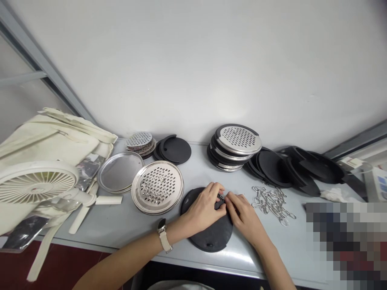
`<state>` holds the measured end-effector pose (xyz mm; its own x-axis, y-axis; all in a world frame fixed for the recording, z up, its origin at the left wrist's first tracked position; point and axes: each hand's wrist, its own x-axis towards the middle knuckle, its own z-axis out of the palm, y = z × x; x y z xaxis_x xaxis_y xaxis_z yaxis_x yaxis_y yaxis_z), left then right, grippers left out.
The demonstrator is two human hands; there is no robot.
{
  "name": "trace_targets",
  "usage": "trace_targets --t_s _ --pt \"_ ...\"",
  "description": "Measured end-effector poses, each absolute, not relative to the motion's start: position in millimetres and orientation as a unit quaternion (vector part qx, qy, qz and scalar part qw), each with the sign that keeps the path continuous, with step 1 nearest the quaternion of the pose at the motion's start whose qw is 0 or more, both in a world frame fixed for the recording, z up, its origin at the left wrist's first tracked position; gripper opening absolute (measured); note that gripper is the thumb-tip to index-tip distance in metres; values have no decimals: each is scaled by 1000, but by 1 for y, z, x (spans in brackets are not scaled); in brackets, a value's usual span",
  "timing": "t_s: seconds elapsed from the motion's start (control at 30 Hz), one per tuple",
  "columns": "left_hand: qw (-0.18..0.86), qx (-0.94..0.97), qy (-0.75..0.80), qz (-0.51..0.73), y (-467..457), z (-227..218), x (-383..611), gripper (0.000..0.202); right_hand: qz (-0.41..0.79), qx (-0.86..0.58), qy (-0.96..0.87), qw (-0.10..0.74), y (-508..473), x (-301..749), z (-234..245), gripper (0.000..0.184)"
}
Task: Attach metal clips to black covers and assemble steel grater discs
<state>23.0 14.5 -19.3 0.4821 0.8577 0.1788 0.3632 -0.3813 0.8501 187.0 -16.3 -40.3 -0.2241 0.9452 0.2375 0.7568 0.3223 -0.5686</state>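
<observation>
- Head view, nearest first: the black disc (211,235) lies flat on the grey tabletop (121,225) close to its front edge, right in front of the person, with both hands resting on its far half
- The left hand (205,205), a watch (162,226) on its wrist, and the right hand (244,217) meet fingertip to fingertip; each grip is pressed together, pinching a small metal clip (223,197) at the disc's far rim
- The disc looks matte, light and slightly yielding, like rubber or soft plastic, so it should not slip on the tabletop; the rim seems the best place to hold it
- The clip is tiny, stiff and shiny, likely slippery, and suits a fingertip pinch only
- Just left of the disc sits a perforated steel plate (157,186), with a plain steel tray (120,171) beyond it; right of the hands lies a loose pile of clips (273,201)
- Further back stand a stack of steel-topped discs (236,147), more black discs (287,165), small perforated rounds (140,141) and a black lid (174,150)
- At far left are a white fan (33,181) and a cream bag (54,137); a plain white wall (193,60) closes the room behind the smooth tabletop
</observation>
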Motion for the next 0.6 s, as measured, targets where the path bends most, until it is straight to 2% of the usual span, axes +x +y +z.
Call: trace_targets --t_s 0.6 --pt "378 790 389 287 15 -20 22 34 174 -558 -761 282 -18 187 -44 23"
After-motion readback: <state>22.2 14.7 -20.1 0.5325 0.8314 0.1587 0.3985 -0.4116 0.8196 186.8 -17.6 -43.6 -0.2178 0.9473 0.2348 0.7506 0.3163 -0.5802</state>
